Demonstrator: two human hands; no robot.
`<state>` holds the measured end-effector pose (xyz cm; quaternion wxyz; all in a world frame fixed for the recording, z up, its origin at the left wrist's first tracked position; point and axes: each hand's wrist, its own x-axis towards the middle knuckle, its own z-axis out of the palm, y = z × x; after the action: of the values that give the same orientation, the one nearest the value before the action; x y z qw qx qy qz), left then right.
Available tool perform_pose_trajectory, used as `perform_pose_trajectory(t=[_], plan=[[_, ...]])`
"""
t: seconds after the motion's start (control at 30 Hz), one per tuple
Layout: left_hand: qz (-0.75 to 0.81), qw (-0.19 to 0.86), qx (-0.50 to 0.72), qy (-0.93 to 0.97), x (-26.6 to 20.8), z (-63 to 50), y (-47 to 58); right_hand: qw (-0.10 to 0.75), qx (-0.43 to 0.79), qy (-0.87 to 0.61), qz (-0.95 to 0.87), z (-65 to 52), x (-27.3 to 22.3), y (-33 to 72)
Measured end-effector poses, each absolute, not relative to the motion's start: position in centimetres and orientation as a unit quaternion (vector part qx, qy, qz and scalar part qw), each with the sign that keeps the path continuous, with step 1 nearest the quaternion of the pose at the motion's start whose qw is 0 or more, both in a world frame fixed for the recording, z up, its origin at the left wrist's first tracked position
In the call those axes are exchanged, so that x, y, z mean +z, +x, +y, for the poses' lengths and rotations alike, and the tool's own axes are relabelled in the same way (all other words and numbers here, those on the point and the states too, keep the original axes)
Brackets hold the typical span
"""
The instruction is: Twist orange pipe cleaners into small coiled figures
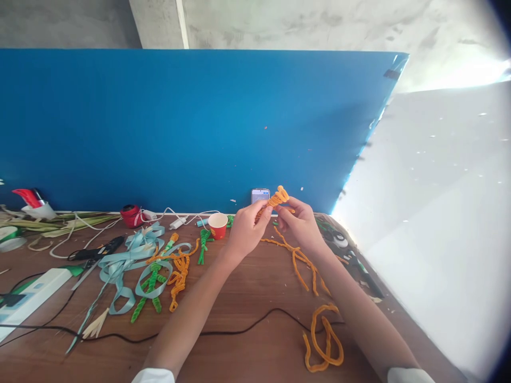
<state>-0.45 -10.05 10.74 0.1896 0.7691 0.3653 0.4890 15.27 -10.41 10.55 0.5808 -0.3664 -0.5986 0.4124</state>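
Observation:
Above the table I hold a coiled piece of orange pipe cleaner [279, 197], wound into a tight ribbed shape that widens at its top. My left hand [249, 226] is closed around its lower part, thumb and fingers pinching it. On the other side my right hand [302, 224] pinches the same piece, its fingertips partly hidden. Below my right hand, loose orange pipe cleaner strands [300, 256] reach down over the tabletop. A separate looped orange pipe cleaner [339, 354] lies near the front, beside my right forearm.
Left of my hands lie blue ribbon [120, 258], green [152, 279] and orange twisted pipe cleaner pieces [181, 271]. A red paper cup [218, 227] and a phone [261, 196] stand at the back. A black cable [247, 331] crosses the table [239, 361]; a power strip [43, 292] lies left.

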Motion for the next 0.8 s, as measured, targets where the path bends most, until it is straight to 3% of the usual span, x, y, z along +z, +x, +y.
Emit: perform_pose_trajectory(t=[0.2, 0.37, 0.5, 0.6, 0.8], plan=[[0.34, 0.373, 0.552, 0.663, 9.8, -9.7, 0.4, 0.617, 0.427, -0.346, -0.563, -10.3, 10.1, 14.7], [0.292, 0.505, 0.578, 0.571, 9.5, -10.0, 1.2, 0.649, 0.234, -0.339, -0.64, -10.7, 9.2, 14.4], [0.318, 0.54, 0.572, 0.529, 9.9, -10.1, 1.0, 0.514, -0.015, -0.266, -0.815, -10.4, 9.0, 15.5], [0.322, 0.544, 0.57, 0.525, 10.1, -10.0, 0.8, 0.434, -0.142, -0.269, -0.848, -9.9, 9.3, 16.7], [0.284, 0.514, 0.588, 0.556, 10.3, -10.0, 0.7, 0.401, -0.148, -0.299, -0.853, -9.6, 9.7, 17.7]])
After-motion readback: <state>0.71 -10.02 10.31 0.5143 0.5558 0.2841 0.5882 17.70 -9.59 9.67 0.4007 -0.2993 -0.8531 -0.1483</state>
